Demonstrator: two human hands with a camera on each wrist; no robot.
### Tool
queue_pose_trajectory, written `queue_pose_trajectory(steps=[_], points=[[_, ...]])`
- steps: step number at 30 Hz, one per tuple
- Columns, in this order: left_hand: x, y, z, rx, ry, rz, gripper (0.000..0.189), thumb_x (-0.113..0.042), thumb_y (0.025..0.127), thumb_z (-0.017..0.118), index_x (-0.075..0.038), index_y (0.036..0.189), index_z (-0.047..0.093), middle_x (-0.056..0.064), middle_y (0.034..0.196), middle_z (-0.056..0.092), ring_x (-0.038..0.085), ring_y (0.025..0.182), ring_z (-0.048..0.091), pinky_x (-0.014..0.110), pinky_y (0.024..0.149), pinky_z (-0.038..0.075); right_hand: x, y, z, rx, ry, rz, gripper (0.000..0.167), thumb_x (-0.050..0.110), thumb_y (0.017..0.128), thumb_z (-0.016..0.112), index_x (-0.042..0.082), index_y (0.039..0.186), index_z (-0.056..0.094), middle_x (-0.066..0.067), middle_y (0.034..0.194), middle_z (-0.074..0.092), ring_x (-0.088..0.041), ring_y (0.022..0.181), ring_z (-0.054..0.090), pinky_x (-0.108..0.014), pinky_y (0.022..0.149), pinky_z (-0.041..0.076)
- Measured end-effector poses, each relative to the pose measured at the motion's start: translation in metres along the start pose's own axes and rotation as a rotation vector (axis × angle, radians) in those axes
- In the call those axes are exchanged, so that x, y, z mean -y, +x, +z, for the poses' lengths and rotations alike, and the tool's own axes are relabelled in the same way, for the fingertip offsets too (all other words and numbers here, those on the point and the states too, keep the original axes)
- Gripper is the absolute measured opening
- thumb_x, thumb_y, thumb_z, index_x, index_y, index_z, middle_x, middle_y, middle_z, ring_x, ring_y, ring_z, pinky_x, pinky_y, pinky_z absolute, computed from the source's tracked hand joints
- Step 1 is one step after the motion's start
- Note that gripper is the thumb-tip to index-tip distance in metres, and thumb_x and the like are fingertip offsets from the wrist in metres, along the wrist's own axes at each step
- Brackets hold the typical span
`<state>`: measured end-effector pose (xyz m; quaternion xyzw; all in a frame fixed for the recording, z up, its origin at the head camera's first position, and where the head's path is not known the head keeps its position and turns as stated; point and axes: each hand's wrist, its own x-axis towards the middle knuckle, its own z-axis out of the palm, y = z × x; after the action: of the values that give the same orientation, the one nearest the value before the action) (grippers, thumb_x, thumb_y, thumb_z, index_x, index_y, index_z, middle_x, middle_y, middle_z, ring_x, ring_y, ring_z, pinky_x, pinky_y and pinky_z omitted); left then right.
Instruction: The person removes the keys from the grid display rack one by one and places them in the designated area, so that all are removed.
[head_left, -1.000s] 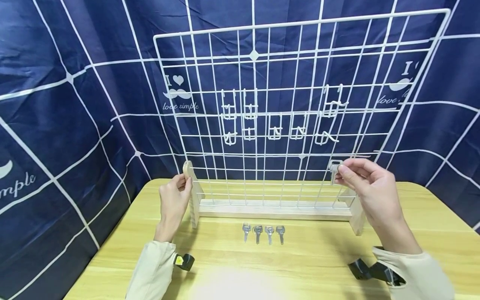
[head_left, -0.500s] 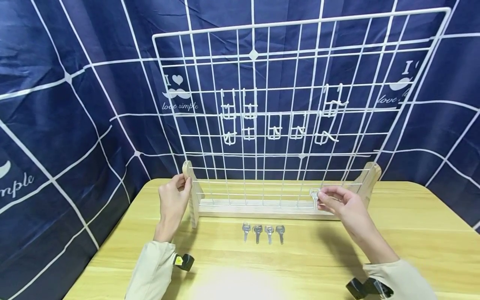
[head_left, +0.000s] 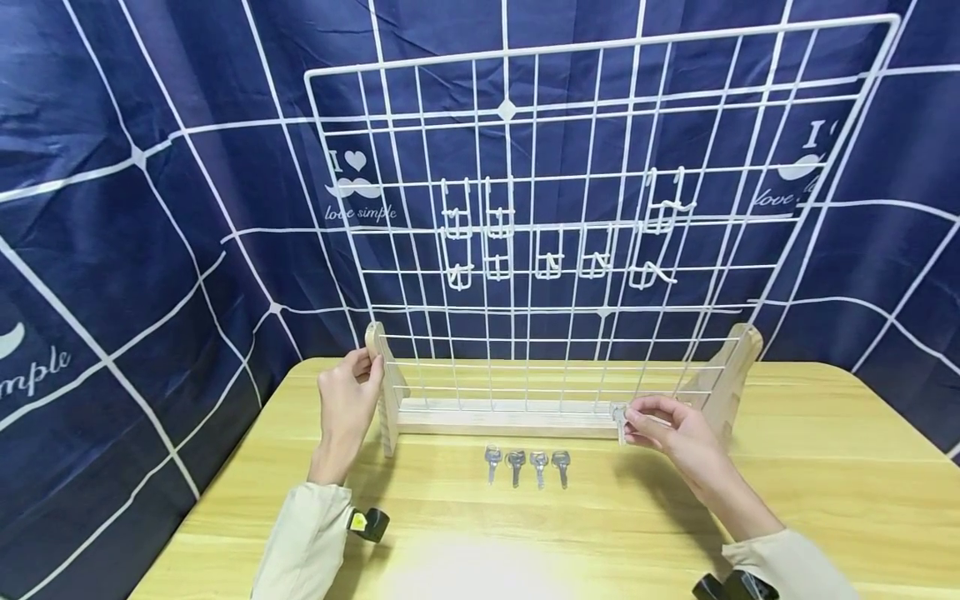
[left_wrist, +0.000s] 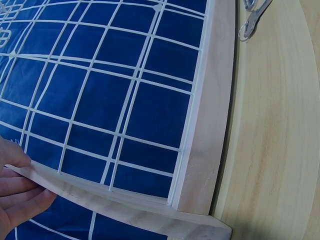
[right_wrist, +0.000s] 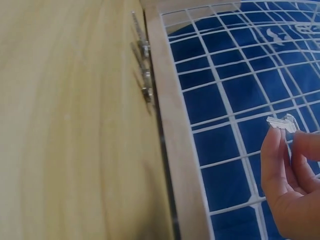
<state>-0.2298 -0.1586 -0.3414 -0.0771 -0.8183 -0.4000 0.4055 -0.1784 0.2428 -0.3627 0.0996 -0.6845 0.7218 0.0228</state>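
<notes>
My right hand (head_left: 686, 440) pinches a silver key (head_left: 619, 422) between thumb and fingers, in front of the stand's wooden base bar (head_left: 525, 427). In the right wrist view the key (right_wrist: 284, 122) points its toothed blade to the left, with its head by the thumb. My left hand (head_left: 347, 404) grips the left wooden upright (head_left: 389, 417) of the stand; the left wrist view shows thumb and fingers (left_wrist: 32, 207) on opposite sides of that wood. Several more silver keys (head_left: 515, 467) lie in a row on the table before the base bar.
A white wire grid (head_left: 600, 46) rises from the stand. Several white wire hooks (head_left: 550, 257) hang on it in two rows. The right upright (head_left: 738, 354) stands behind my right hand. Dark blue cloth (head_left: 150, 250) surrounds the back and left of the wooden table (head_left: 637, 533).
My right hand has come down and leftward with the key, from beside the right upright to before the base bar. The left hand keeps its place on the left upright.
</notes>
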Motion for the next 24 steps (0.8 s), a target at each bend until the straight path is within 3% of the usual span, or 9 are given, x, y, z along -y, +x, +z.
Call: queue_pose_trajectory(steps=[17, 24], points=[[0.0, 0.0, 0.001, -0.008, -0.004, 0.008, 0.014, 0.003, 0.085, 0.065, 0.015, 0.091, 0.067, 0.026, 0.083, 0.07, 0.035, 0.072, 0.071, 0.044, 0.065, 0.059, -0.018, -0.008, -0.003, 0.041, -0.054, 0.049, 0.006, -0.002, 0.092, 0.059, -0.004, 0.098, 0.06, 0.001, 0.086, 0.07, -0.01, 0.077, 0.067, -0.026, 0.075, 0.058], [0.001, -0.001, 0.001, -0.018, 0.001, 0.021, 0.014, 0.002, 0.085, 0.066, 0.015, 0.09, 0.067, 0.025, 0.083, 0.07, 0.034, 0.071, 0.071, 0.045, 0.064, 0.059, -0.024, -0.008, -0.006, 0.132, -0.007, 0.081, 0.006, -0.002, 0.094, 0.055, -0.002, 0.1, 0.057, 0.0, 0.089, 0.068, -0.011, 0.081, 0.066, -0.027, 0.078, 0.058]])
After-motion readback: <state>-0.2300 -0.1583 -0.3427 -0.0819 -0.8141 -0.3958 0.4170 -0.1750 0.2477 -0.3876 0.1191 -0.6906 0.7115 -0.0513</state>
